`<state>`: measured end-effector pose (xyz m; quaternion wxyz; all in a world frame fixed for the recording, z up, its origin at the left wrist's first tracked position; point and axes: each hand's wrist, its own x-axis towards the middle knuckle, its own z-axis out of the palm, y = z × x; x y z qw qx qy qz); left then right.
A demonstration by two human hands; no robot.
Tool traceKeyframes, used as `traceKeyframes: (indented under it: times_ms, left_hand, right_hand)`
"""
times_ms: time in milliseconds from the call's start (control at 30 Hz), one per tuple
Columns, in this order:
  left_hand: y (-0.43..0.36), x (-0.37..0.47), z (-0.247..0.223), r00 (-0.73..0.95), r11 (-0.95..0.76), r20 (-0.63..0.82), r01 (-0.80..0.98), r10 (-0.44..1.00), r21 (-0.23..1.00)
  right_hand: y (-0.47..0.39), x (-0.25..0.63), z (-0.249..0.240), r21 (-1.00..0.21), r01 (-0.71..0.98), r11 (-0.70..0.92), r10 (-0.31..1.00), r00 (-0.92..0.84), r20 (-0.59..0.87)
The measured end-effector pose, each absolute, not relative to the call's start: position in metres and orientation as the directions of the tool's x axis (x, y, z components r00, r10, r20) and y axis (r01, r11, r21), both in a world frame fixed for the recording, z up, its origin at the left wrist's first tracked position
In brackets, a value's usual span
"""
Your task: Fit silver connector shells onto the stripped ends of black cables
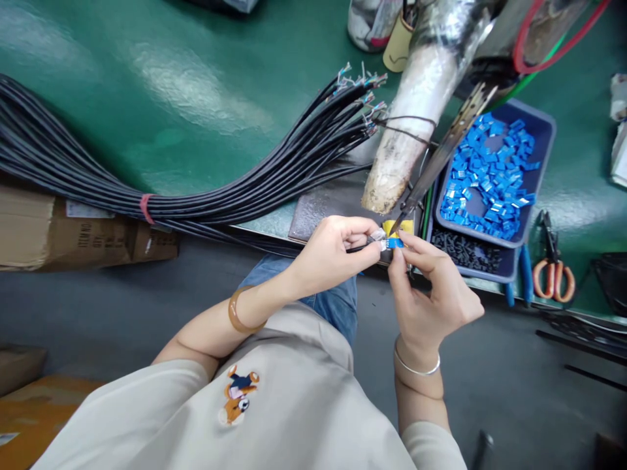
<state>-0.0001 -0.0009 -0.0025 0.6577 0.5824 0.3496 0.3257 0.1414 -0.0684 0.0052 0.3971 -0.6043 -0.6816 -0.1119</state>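
Pinching blue connector, right fingers nearly closed.

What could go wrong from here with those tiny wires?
The left hand grips the cable and the right hand the blue piece; a slip could misalign the thin wires. The pointed tool ends right beside the fingers, so it might prick them, or burn them if hot. The bundle's loose ends might snag.
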Motion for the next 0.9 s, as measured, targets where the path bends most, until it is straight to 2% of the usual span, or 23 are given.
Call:
traceKeyframes:
  times_ms: [133,233,567,633,767,900]
  left_hand:
    - [0.0008,-0.0042,0.0009,0.655,0.266,-0.118,-0.131,0.747,0.955]
    - [0.0013,-0.0065,0.0011,0.679,0.311,-0.125,-0.159,0.723,0.937]
    - [-0.0051,-0.0050,-0.0043,0.616,0.170,-0.074,-0.098,0.785,0.981]
    - [-0.0065,-0.0045,-0.0047,0.593,0.108,-0.047,-0.068,0.804,0.992]
    - [-0.0065,-0.0034,-0.0057,0.580,0.091,-0.051,-0.040,0.813,0.995]
    - [-0.0023,-0.0022,-0.0061,0.576,0.213,-0.128,-0.082,0.807,0.974]
  right_hand:
    - [-0.0700,0.1426,0.0067,-0.381,0.886,0.263,0.736,0.071,0.673]
    - [-0.0718,0.1418,0.0071,-0.385,0.884,0.266,0.735,0.073,0.674]
    - [-0.0731,0.1393,0.0007,-0.313,0.901,0.302,0.682,0.025,0.731]
    - [-0.0739,0.1389,-0.0004,-0.349,0.890,0.294,0.689,0.056,0.723]
    - [-0.0769,0.1408,-0.0006,-0.557,0.767,0.318,0.631,0.268,0.728]
    - [-0.0785,0.1439,-0.0011,-0.569,0.689,0.449,0.461,0.367,0.808]
